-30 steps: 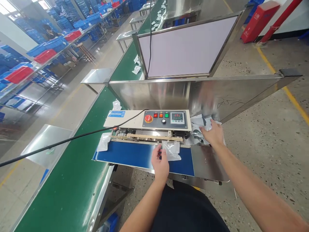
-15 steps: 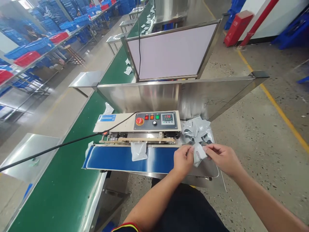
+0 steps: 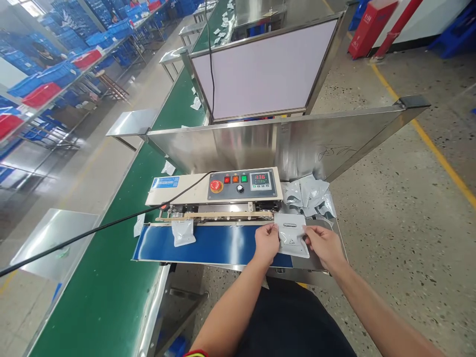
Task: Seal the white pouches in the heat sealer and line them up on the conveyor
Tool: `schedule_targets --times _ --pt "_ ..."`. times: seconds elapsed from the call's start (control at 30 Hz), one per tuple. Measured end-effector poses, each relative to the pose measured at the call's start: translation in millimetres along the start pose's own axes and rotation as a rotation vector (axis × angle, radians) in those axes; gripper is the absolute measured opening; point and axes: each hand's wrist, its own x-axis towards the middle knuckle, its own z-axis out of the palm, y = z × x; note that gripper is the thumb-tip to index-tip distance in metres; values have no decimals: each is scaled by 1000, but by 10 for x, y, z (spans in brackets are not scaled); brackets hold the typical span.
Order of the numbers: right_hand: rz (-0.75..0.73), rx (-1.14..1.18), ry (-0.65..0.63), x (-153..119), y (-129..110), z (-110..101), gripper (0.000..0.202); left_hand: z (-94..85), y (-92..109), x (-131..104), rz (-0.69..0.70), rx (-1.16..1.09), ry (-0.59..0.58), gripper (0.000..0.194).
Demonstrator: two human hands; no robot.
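Between my two hands a white pouch (image 3: 292, 237) with dark print is held flat and upright-facing, at the right end of the band sealing machine (image 3: 178, 191). My left hand (image 3: 267, 243) pinches its left edge. The right edge is gripped by the fingers of my right hand (image 3: 324, 246). Another white pouch (image 3: 183, 233) hangs from the machine's sealing slot over the blue conveyor belt (image 3: 219, 243). Behind my hands, a pile of silvery pouches (image 3: 308, 194) lies on the metal table.
A steel panel (image 3: 238, 148) stands behind the machine, with a white board (image 3: 264, 74) beyond it. A black cable (image 3: 111, 225) crosses at the left. The green conveyor (image 3: 107, 287) runs along the left, carrying a few pouches. A red box (image 3: 372, 29) stands on the floor at far right.
The pouch in my hands has turned flat, its printed face now showing, and moved left to the belt's right end. The pouch in the machine has travelled left.
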Motion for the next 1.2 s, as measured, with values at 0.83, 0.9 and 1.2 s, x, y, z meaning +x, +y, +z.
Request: schedule_targets --times 0.83,0.9,1.2 --pt "-448 -746 -109 696 -1061 -499 19 58 256 -430 794 311 51 46" --pt "-412 -648 -215 470 -1096 -702 21 186 308 -371 815 324 -30 51" --pt "-179 -14 -305 -170 -407 -713 68 255 72 -545 418 219 -162 59"
